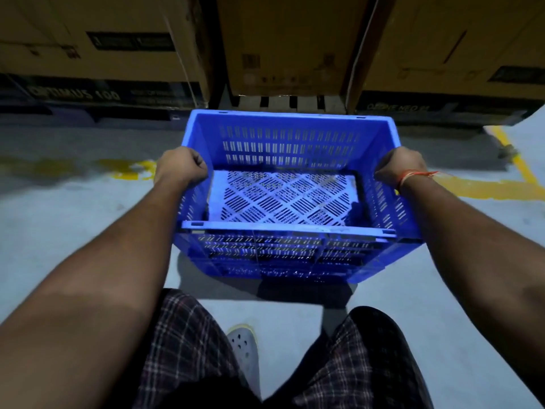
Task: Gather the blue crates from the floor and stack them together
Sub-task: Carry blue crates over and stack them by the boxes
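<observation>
A blue slotted plastic crate [290, 137] is held in front of me above the grey floor, its open top facing up and its perforated bottom visible inside. My left hand [180, 166] is closed over the crate's left rim. On the opposite rim my right hand [398, 167] grips too, with an orange thread around its wrist. The crate casts a dark shadow on the floor below its near side. I see no other blue crate.
Large cardboard boxes [283, 45] on dark pallets [97, 113] line the far side right behind the crate. Worn yellow lines [483, 188] mark the grey floor [82, 219]. My checked shorts and a pale shoe [244, 346] fill the bottom of the view.
</observation>
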Demonstrator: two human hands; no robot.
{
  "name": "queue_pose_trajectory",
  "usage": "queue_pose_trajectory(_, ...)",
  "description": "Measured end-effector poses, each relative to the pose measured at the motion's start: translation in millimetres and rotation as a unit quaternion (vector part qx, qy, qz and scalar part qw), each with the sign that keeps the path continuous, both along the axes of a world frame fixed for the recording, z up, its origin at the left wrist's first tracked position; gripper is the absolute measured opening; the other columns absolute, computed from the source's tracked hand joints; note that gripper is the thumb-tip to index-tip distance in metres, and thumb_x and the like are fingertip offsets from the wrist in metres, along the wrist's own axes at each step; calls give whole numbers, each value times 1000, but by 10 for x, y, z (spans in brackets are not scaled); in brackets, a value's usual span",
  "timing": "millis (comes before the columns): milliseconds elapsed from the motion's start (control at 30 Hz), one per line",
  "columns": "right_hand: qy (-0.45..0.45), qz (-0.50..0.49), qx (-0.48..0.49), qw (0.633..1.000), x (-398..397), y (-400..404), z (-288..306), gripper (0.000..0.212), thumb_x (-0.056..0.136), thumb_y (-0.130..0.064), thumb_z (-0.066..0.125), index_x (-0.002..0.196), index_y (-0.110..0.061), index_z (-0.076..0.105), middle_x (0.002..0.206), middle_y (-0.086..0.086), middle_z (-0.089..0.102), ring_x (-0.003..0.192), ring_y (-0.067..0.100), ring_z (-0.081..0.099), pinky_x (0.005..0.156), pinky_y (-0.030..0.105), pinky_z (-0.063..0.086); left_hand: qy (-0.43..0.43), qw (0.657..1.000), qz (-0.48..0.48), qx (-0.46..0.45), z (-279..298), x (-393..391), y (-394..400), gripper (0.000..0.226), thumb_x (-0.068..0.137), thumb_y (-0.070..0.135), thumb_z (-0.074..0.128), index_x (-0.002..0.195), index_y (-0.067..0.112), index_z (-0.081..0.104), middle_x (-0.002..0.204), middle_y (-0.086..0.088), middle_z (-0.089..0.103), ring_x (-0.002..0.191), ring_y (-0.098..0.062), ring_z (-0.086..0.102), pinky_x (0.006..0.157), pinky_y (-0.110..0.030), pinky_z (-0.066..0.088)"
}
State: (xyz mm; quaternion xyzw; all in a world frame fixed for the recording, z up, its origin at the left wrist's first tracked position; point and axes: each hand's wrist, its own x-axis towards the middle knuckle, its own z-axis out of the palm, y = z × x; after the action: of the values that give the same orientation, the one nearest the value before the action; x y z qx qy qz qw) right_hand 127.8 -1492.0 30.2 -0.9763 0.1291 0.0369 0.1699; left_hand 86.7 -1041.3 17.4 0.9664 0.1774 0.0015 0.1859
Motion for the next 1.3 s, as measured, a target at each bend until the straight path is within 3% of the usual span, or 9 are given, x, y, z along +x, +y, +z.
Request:
queue_pose_trajectory(567,-13,23,-35,999,87,-59,-92,23,64,-26,74,86,-18,77,89,13,73,85,33,69,79,35,55,-3,1000,2,-23,-5,10,-19,17,61,28,61,70,19,73,67,4,72,74,-21,71,75,-33,60)
queue_pose_trajectory(933,10,12,-10,1000,142,-58,-49,16,64,-25,75,79,-20,77,85,10,74,82,29,70,77,32,56,3,999,-8,-53,13,63,2,7,67,26,73,69,20,75,71,6,74,74,-15,70,71,-24,52)
queue_pose_trajectory(1300,12,16,7,1000,117,-45,-11,10,67,-22,77,77,-21,77,83,7,74,83,27,69,75,28,50,7,999,-7,-44,21,31,-26,5,67,23,72,69,19,74,70,6,74,71,-13,69,67,-21,46)
